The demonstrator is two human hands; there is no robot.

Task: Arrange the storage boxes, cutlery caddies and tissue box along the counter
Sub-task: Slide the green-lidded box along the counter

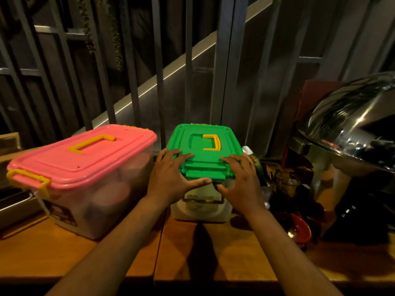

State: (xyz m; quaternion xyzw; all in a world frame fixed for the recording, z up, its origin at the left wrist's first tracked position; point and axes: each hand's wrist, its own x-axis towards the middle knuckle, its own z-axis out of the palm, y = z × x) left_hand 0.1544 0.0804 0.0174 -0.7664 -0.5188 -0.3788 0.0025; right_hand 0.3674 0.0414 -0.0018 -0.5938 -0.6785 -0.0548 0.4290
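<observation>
A clear storage box with a green lid (205, 146) and a yellow handle stands upright at the middle of the wooden counter (224, 253). My left hand (171, 178) grips its near left corner, fingers over the lid edge and thumb under the front latch. My right hand (241, 182) holds the near right corner the same way. To the left stands a larger clear storage box with a pink lid (83, 157), a yellow handle and a yellow latch, a small gap apart from the green one. Cutlery caddies and the tissue box are not visible.
A big shiny steel dome lid (352, 122) on a serving pot fills the right side. Dark jars and a red bowl (299, 229) crowd the counter between it and the green box. Metal railing bars (188, 60) rise right behind the counter. A steel tray edge (15, 201) lies far left.
</observation>
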